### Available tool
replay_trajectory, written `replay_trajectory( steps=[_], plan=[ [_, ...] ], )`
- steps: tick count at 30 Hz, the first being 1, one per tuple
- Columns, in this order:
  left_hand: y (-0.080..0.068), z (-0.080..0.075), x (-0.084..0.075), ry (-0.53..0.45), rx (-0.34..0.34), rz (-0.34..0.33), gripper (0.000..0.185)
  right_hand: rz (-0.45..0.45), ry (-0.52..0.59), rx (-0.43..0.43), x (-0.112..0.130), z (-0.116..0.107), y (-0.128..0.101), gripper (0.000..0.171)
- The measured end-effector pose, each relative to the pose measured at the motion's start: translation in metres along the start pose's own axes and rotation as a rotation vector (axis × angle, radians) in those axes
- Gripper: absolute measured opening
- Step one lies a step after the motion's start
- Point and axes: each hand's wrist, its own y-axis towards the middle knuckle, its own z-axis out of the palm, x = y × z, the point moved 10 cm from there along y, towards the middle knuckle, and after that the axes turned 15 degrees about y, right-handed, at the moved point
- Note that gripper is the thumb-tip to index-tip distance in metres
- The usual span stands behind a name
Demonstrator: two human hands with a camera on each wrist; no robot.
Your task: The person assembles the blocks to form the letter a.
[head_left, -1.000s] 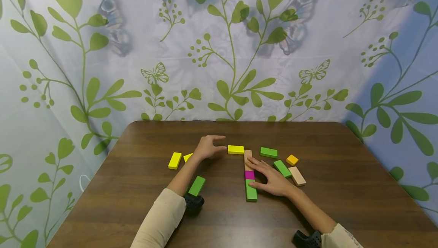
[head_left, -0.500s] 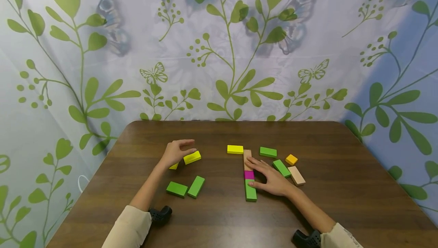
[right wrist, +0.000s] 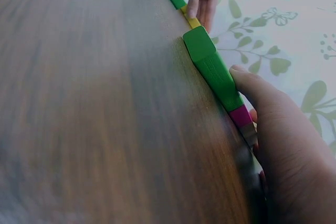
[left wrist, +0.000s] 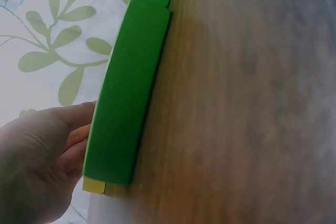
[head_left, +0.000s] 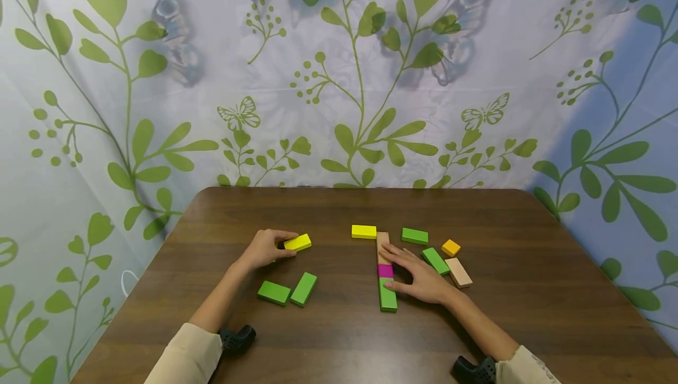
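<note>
A yellow block (head_left: 298,243) lies left of centre on the table (head_left: 333,337), its left end between the thumb and fingers of the left hand (head_left: 261,250), which seem to pinch it, though a green block (left wrist: 126,93) mostly hides the contact in the left wrist view. The right hand (head_left: 424,278), fingers extended, rests over a row: peach block (head_left: 384,241), magenta block (head_left: 385,271), near green block (head_left: 388,300). A leaf-patterned curtain (head_left: 328,89) hangs behind.

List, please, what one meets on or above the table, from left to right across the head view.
Left hand → yellow block it pinches → far yellow block → magenta block → right hand → rightmost tan block.
</note>
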Motion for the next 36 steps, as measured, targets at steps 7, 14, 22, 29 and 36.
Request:
replay_trajectory(
  steps=[7, 14, 22, 29, 36],
  plan=[
    [0.007, -0.003, -0.009, -0.021, -0.007, 0.010, 0.041, 0.019, 0.008, -0.004, -0.004, -0.001, 0.000, 0.068],
    [0.027, 0.000, -0.037, -0.062, -0.048, 0.021, 0.039, 0.003, 0.020, 0.005, -0.003, 0.002, 0.000, 0.068],
    [0.052, 0.021, -0.057, -0.081, -0.024, 0.023, 0.040, 0.009, 0.010, 0.006, -0.005, 0.004, -0.001, 0.068],
    [0.066, 0.032, -0.057, -0.056, 0.008, 0.014, 0.039, 0.013, 0.004, 0.008, -0.004, 0.003, 0.000, 0.068],
    [0.070, 0.035, -0.061, -0.056, 0.000, 0.048, 0.038, -0.005, 0.003, 0.009, -0.002, 0.001, 0.000, 0.068]
  ],
)
